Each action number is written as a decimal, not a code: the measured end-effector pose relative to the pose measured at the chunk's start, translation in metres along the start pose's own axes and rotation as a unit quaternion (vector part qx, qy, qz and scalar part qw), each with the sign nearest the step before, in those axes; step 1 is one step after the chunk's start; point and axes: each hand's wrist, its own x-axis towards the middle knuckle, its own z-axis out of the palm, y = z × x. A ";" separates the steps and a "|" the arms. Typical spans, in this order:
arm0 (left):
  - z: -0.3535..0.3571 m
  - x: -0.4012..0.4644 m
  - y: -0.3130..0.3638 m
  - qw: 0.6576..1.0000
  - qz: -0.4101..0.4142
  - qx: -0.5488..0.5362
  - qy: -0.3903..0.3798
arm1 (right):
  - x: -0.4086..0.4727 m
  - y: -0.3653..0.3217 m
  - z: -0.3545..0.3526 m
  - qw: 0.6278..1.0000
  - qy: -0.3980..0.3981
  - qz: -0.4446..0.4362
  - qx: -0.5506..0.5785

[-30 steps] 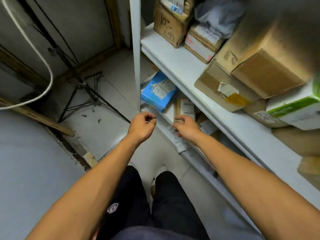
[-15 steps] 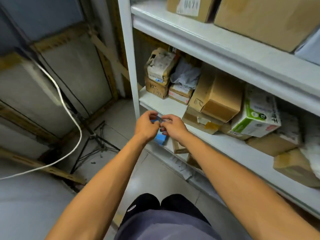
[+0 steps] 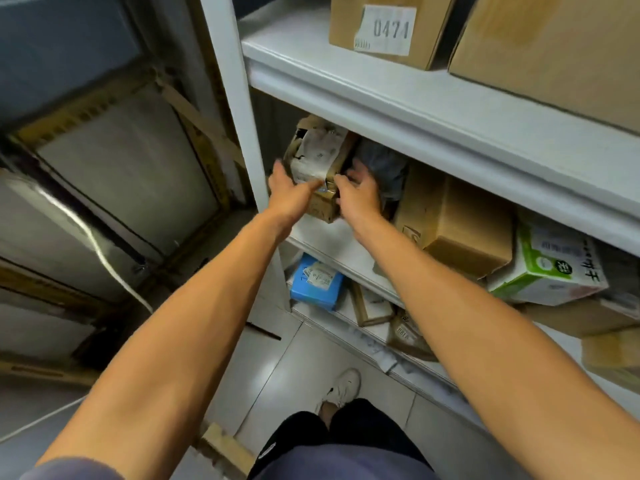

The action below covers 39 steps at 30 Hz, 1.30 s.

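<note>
The carton [image 3: 381,32] on the upper shelf bears a label reading 0471. The torn cardboard box [image 3: 317,155] sits at the left end of the middle shelf [image 3: 322,235], its ripped label too blurred to read. My left hand [image 3: 290,192] and right hand [image 3: 358,195] flank it, each grip wide, fingers against its sides. Half a second ago both hands met lower, at the shelf edge.

a white shelf unit [image 3: 415,109]: its top board carries a labelled carton [image 3: 381,29] beside a larger carton [image 3: 554,46]. the middle board's left end holds a torn carton [image 3: 318,157], then a grey bag [image 3: 384,168], a brown box [image 3: 464,223] and a green-and-white box [image 3: 550,268]. a blue box [image 3: 317,282] lies on the bottom board.
</note>
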 end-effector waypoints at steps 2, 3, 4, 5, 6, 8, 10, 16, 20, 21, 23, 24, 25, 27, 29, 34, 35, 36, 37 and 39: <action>-0.002 0.024 0.003 0.998 -0.041 -0.043 -0.028 | 0.015 -0.008 0.004 0.999 -0.035 0.016 -0.030; -0.002 0.032 0.006 0.996 -0.053 -0.060 -0.044 | 0.019 -0.012 0.007 0.998 -0.049 0.028 -0.035; -0.003 0.039 0.007 0.994 -0.060 -0.073 -0.053 | 0.027 -0.009 0.009 0.997 -0.053 0.036 -0.032; -0.005 0.048 0.007 0.993 -0.067 -0.077 -0.059 | 0.030 -0.008 0.011 0.997 -0.051 0.046 -0.027; -0.007 0.052 0.009 0.993 -0.069 -0.078 -0.059 | 0.034 -0.006 0.012 0.997 -0.043 0.054 -0.020; -0.011 0.057 0.009 0.994 -0.065 -0.071 -0.055 | 0.036 -0.004 0.009 0.997 -0.007 0.079 -0.006; -0.013 0.052 0.008 0.995 -0.063 -0.053 -0.064 | 0.035 -0.001 0.000 0.996 0.032 0.084 0.009; -0.015 0.030 -0.018 0.989 -0.084 -0.064 -0.100 | 0.028 0.016 -0.012 0.993 0.092 0.071 -0.005; -0.023 0.022 -0.025 0.984 -0.094 -0.068 -0.138 | 0.010 0.020 -0.009 0.993 0.101 0.053 0.001; -0.027 0.022 -0.024 0.982 -0.100 -0.061 -0.148 | 0.003 0.019 -0.008 0.994 0.104 0.047 -0.007; -0.037 0.024 -0.026 0.979 -0.108 -0.042 -0.167 | -0.008 0.022 -0.006 0.993 0.106 0.031 -0.046; -0.042 0.026 -0.027 0.977 -0.109 -0.028 -0.179 | -0.014 0.024 -0.006 0.992 0.100 0.027 -0.071; -0.048 0.026 -0.028 0.974 -0.112 -0.015 -0.197 | -0.019 0.025 -0.007 0.991 0.091 0.027 -0.095; -0.057 0.025 -0.027 0.964 -0.114 0.008 -0.239 | -0.025 0.027 -0.013 0.991 0.069 0.035 -0.112; -0.063 0.023 -0.024 0.955 -0.113 0.025 -0.273 | -0.031 0.030 -0.019 0.994 0.048 0.041 -0.092; -0.070 0.021 -0.024 0.949 -0.119 0.003 -0.293 | -0.045 0.028 -0.032 0.998 0.032 0.055 -0.029; -0.070 0.019 -0.025 0.949 -0.120 0.001 -0.293 | -0.047 0.027 -0.033 0.997 0.030 0.066 -0.011; -0.070 0.015 -0.027 0.948 -0.124 -0.003 -0.292 | -0.049 0.027 -0.035 0.996 0.031 0.080 0.008; -0.069 0.012 -0.029 0.947 -0.134 -0.010 -0.293 | -0.051 0.027 -0.036 0.995 0.029 0.090 0.023; -0.070 0.007 -0.035 0.939 -0.162 -0.035 -0.300 | -0.055 0.025 -0.038 0.993 0.024 0.107 0.049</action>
